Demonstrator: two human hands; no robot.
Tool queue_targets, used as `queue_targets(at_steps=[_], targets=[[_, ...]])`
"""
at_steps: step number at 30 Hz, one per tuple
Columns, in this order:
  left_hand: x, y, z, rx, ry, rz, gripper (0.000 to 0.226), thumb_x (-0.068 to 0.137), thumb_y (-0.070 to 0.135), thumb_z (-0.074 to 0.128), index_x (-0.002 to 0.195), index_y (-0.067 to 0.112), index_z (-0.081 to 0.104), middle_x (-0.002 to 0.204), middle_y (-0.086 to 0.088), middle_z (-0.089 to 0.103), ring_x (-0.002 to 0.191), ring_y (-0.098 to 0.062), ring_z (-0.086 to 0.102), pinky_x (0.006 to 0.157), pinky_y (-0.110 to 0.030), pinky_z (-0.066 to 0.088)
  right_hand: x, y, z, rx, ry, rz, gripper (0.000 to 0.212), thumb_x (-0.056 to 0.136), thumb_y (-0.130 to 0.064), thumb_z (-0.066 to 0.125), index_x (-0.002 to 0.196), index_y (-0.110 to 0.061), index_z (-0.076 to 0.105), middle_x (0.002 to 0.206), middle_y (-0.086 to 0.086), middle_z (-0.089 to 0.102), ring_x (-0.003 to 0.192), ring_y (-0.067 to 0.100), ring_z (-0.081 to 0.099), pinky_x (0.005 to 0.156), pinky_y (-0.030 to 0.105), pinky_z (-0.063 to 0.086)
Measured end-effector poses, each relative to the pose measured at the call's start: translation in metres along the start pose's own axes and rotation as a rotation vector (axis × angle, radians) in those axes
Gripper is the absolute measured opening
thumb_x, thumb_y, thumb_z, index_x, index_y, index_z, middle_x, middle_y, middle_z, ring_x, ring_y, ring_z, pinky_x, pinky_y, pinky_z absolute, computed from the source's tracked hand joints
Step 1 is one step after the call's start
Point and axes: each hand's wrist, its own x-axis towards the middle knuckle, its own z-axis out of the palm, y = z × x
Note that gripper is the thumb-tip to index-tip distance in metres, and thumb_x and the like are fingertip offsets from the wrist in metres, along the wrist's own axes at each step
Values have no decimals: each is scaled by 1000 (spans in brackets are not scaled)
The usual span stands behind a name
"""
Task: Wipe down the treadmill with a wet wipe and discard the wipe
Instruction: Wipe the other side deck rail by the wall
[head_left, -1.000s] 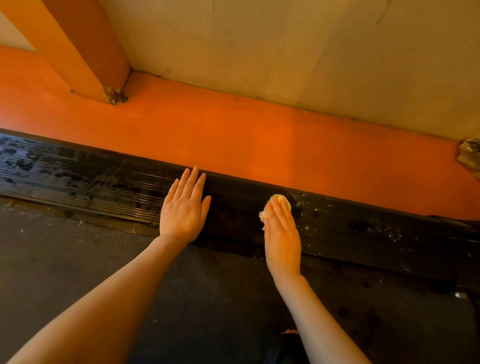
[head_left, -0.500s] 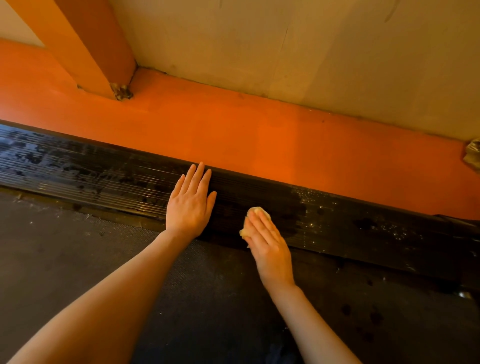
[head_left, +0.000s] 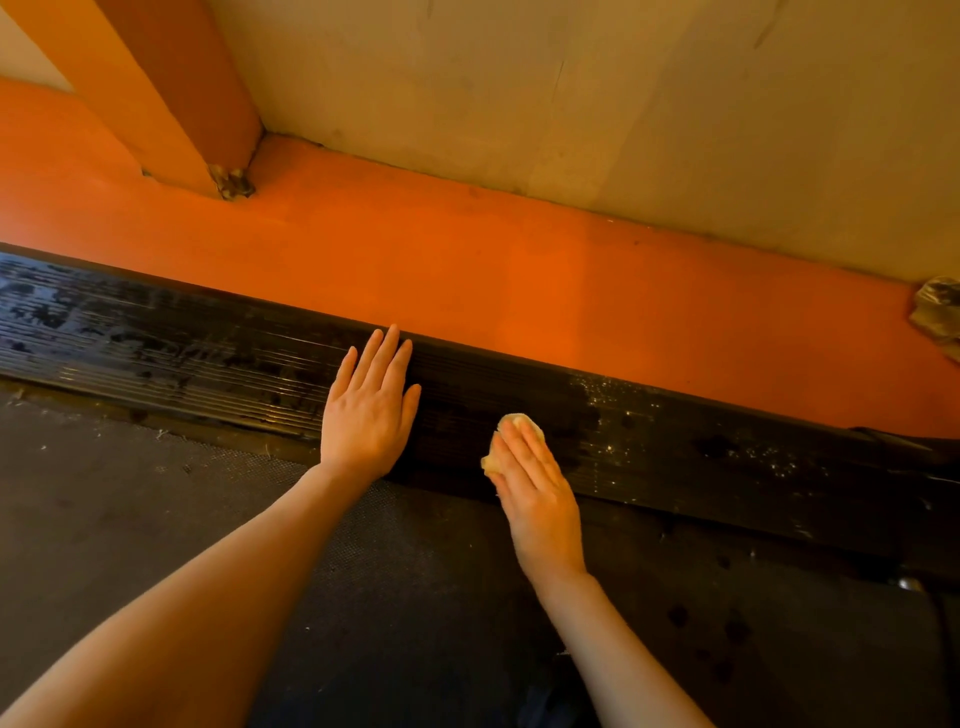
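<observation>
The treadmill's black ribbed side rail (head_left: 675, 447) runs across the view, wet and streaked at the left, speckled with dust at the right. Beyond it lies the orange frame (head_left: 467, 260); the dark belt (head_left: 156, 519) lies on my side of it. My left hand (head_left: 369, 410) rests flat on the rail with straight fingers. To its right, my right hand (head_left: 535, 483) presses a small bunched pale wet wipe (head_left: 514, 422) onto the rail with straight fingers. Most of the wipe is hidden under the fingers.
An orange upright post (head_left: 171, 93) rises from the frame at the upper left. A beige floor (head_left: 623, 104) lies past the frame. A crumpled greyish piece (head_left: 940, 312) sits at the right edge on the orange frame.
My right hand slid the wipe left along the rail toward my left hand, then held about there. My left hand stayed flat in place.
</observation>
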Motion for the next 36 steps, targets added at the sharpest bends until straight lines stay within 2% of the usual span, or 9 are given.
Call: queue_targets(at_steps=[3,8,11,13,16,21,29,33,36], targets=[[-3,16,3,-35,-2,23,61,102,45,19,151,12,32,161,-4,15,150,-17,7,122,-36,3,-20,22,-14,-37,8,81,44,101,-22,38,142,-10,48,152,8,42,146,21,30,121,31,21],[7,54,11,-66,-48,80,62,101,47,16,153,14,27,162,-3,14,150,-16,7,122,-36,5,-2,46,-23,-117,-54,230,49,100,-19,49,148,-11,43,157,7,34,149,21,22,119,39,28],[16,75,18,-40,-80,131,64,100,48,14,153,13,26,162,-5,16,150,-17,7,121,-35,4,34,56,-24,-119,-87,305,50,103,-22,43,152,-12,35,161,7,27,151,20,14,121,35,18],[18,83,22,3,-95,143,65,100,49,12,154,13,23,162,-5,15,150,-17,6,120,-34,2,46,58,-25,-106,-103,309,50,104,-21,42,153,-12,33,162,6,24,151,19,11,122,35,17],[18,83,25,38,-100,143,65,100,49,10,154,14,20,162,-4,10,150,-17,3,120,-35,0,31,51,-24,-99,-96,325,53,103,-17,47,153,-12,31,162,6,24,151,19,11,121,40,24],[19,83,28,49,-97,132,64,101,48,10,154,15,22,162,-3,11,150,-17,4,121,-36,3,-7,36,-20,-89,-71,297,64,93,-8,63,151,-11,35,159,8,31,150,22,20,118,41,28],[19,83,27,58,-104,136,62,102,47,14,153,13,27,161,-5,18,150,-18,9,121,-37,7,62,48,-19,-94,-103,258,57,98,-9,56,151,-8,34,159,11,29,150,24,17,119,43,29],[19,83,26,49,-97,136,63,101,46,13,152,13,29,160,-5,20,150,-19,11,121,-37,9,38,36,-15,-118,-15,321,59,96,-9,60,149,-7,36,157,12,33,149,24,22,119,40,25],[19,84,25,37,-94,139,63,101,46,14,152,12,31,160,-6,22,149,-19,13,121,-38,11,13,32,-14,-100,-30,299,58,97,-11,56,151,-10,34,159,9,29,150,22,18,120,39,22]])
